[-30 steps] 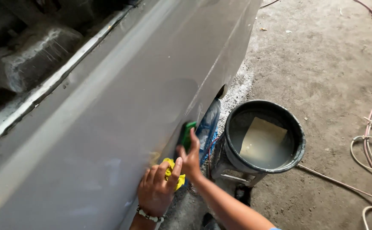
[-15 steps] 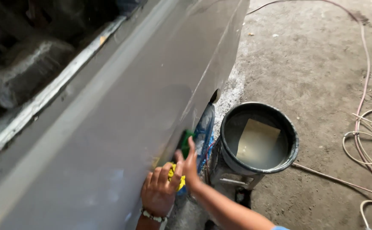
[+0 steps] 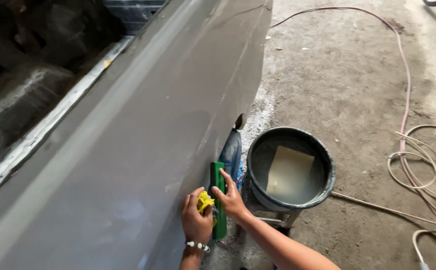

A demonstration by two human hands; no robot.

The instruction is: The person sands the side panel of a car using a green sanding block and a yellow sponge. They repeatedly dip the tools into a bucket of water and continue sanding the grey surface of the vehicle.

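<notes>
A grey vehicle body panel [image 3: 128, 150] fills the left of the head view. My left hand [image 3: 196, 220] presses a crumpled yellow cloth [image 3: 204, 201] against its lower part; a beaded bracelet sits on that wrist. My right hand [image 3: 232, 199] lies flat on a long green sanding block [image 3: 218, 197] held upright against the panel, just right of the cloth. Both hands work low on the panel, close together.
A dark bucket [image 3: 328, 165] of murky water with a sheet of sandpaper [image 3: 290, 172] floating in it stands on a small stand right of my hands. A bluish plastic bottle [image 3: 231, 152] leans between bucket and panel. Hoses [image 3: 418, 165] coil on the concrete floor at right.
My right hand has slid the green block along the panel, and it now stands more upright. The left hand with the yellow cloth stays beside it. My head has shifted, moving the bucket in view.
</notes>
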